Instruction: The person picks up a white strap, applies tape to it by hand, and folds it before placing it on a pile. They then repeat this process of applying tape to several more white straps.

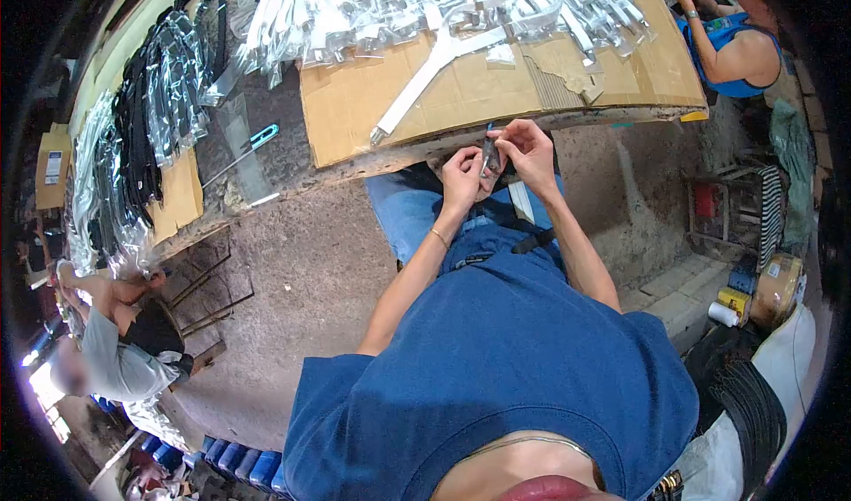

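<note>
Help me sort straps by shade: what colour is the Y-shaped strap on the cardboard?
The strap is white, seen best in the head view.

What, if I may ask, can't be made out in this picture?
- Dark item, head view: small and partly covered by the left hand and right hand.
- White straps, head view: far ends cut off by the top edge.
- Co-worker in blue, head view: head cut off by the top edge.

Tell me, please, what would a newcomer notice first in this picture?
The heap of white straps in shiny plastic, spread over cardboard at the top, probably catches the eye first. At the table edge, the left hand and right hand meet at a small dark item. Black straps lie at upper left.
</note>
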### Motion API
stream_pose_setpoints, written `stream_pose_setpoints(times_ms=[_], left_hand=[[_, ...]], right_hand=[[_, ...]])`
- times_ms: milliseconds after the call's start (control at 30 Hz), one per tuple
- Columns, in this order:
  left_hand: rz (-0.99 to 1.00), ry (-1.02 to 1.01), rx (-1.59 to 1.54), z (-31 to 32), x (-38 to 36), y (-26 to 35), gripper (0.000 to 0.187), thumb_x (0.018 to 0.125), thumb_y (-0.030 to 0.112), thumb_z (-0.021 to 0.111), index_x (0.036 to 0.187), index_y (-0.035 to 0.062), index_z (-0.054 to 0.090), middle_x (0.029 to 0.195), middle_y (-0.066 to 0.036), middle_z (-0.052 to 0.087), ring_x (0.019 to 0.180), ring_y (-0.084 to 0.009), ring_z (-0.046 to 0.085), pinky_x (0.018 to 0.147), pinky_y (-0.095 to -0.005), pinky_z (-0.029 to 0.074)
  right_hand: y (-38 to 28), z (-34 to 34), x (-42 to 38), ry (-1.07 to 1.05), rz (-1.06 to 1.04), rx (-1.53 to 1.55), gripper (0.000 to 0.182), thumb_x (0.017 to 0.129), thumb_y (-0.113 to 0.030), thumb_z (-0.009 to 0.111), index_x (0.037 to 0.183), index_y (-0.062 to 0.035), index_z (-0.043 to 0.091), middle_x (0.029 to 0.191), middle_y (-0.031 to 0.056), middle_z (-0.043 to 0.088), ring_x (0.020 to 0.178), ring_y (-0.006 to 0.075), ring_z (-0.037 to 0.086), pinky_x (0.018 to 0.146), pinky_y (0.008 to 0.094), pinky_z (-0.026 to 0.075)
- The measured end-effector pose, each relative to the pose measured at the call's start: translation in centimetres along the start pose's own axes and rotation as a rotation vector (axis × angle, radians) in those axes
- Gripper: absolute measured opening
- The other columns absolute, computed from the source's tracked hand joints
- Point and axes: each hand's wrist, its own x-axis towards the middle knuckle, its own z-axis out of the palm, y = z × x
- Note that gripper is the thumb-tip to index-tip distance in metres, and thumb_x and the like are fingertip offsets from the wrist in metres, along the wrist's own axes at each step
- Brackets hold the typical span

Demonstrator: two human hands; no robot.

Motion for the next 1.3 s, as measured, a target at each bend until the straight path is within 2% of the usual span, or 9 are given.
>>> stream_pose_setpoints(times_ms=[233, 333, 467, 533, 633, 767, 1167, 1233, 1300], left_hand=[[-0.062, 0.034, -0.112, 0.7, -0.8, -0.2, 0.022, 0.095, 0.017, 0.058, 0.107, -0.0016, 0.057, 0.07, -0.008, 0.061, 0.046, -0.0112, 0.051, 0.042, -0.0243, 0.041], [-0.096, 0.307, -0.157, -1.4, -0.5, -2.1, 0.023, 0.096, 0.022, 0.055, 0.103, 0.0003, 0.055, 0.07, -0.006, 0.059, 0.044, -0.0097, 0.048, 0.04, -0.0228, 0.039], [-0.081, 0.219, -0.022, -4.5, -4.7, 0.1, 0.021, 0.098, 0.02, 0.053, 0.104, 0.0006, 0.054, 0.071, -0.006, 0.059, 0.044, -0.0092, 0.048, 0.04, -0.0225, 0.038], [-0.001, 0.112, 0.066, -4.2, -6.4, 2.6, 0.018, 0.098, 0.016, 0.053, 0.105, 0.0001, 0.055, 0.072, -0.007, 0.059, 0.044, -0.0091, 0.05, 0.04, -0.0223, 0.038], [0.055, 0.092, 0.031, -3.1, -7.7, 6.1, 0.016, 0.097, 0.015, 0.054, 0.104, 0.0009, 0.055, 0.072, -0.006, 0.06, 0.045, -0.009, 0.051, 0.041, -0.0219, 0.04], [0.144, 0.071, -0.02, -2.1, -8.1, 9.1, 0.014, 0.097, 0.012, 0.053, 0.105, 0.0004, 0.055, 0.074, -0.007, 0.06, 0.049, -0.0095, 0.054, 0.042, -0.0208, 0.042], [0.212, 0.17, 0.101, -3.8, -8.7, 14.4, 0.031, 0.091, 0.005, 0.057, 0.122, -0.0001, 0.051, 0.077, -0.008, 0.065, 0.059, -0.0099, 0.059, 0.049, -0.0239, 0.046], [0.264, 0.248, 0.247, -4.5, -8.4, 15.0, 0.043, 0.09, 0.01, 0.061, 0.13, 0.003, 0.045, 0.079, -0.011, 0.067, 0.06, -0.0124, 0.059, 0.054, -0.0289, 0.047], [0.253, 0.288, 0.395, -6.6, -7.9, 17.0, 0.037, 0.091, 0.022, 0.061, 0.12, 0.0007, 0.054, 0.074, -0.016, 0.066, 0.06, -0.0173, 0.06, 0.058, -0.0337, 0.048]], right_hand=[[1.2, 0.7, -1.8, 0.229, -0.013, 0.134, 0.015, 0.085, 0.009, 0.062, 0.095, -0.0003, 0.055, 0.087, 0.0073, 0.064, 0.092, 0.0212, 0.067, 0.079, 0.0273, 0.054], [-0.6, -1.7, -0.8, 0.481, -0.049, 0.187, 0.007, 0.089, 0.003, 0.06, 0.094, -0.0009, 0.056, 0.091, 0.0117, 0.067, 0.089, 0.0208, 0.067, 0.079, 0.0288, 0.055], [-4.7, -3.5, -0.4, 0.389, -0.165, 0.119, 0.034, 0.084, 0.007, 0.065, 0.113, -0.0031, 0.05, 0.109, 0.0105, 0.06, 0.098, 0.0219, 0.065, 0.087, 0.0307, 0.054], [-8.5, -1.2, -0.9, 0.198, -0.086, 0.026, 0.066, 0.076, 0.008, 0.072, 0.131, -0.0073, 0.038, 0.122, 0.009, 0.051, 0.104, 0.0217, 0.063, 0.089, 0.0314, 0.052], [-9.7, 2.5, -1.4, -0.082, -0.015, -0.115, 0.089, 0.069, 0.005, 0.077, 0.142, -0.0111, 0.028, 0.127, 0.0079, 0.05, 0.1, 0.0214, 0.065, 0.085, 0.0318, 0.053], [-10.3, 7.1, -1.7, -0.276, -0.06, -0.205, 0.088, 0.069, 0.007, 0.074, 0.143, -0.0102, 0.029, 0.122, 0.0152, 0.053, 0.089, 0.0198, 0.067, 0.073, 0.0312, 0.055], [-10.8, 11.7, 0.9, -0.237, -0.412, -0.27, 0.076, 0.077, 0.012, 0.065, 0.141, -0.0094, 0.031, 0.113, 0.0146, 0.048, 0.082, 0.0176, 0.064, 0.071, 0.0282, 0.056], [-10.5, 12.9, 2.0, -0.197, -0.401, -0.154, 0.076, 0.077, 0.013, 0.064, 0.141, -0.0087, 0.03, 0.113, 0.014, 0.047, 0.082, 0.0165, 0.062, 0.072, 0.0278, 0.056], [-10.4, 14.5, 3.4, -0.16, -0.389, -0.031, 0.076, 0.078, 0.014, 0.063, 0.141, -0.008, 0.029, 0.114, 0.0134, 0.045, 0.082, 0.0155, 0.061, 0.073, 0.0275, 0.056]])
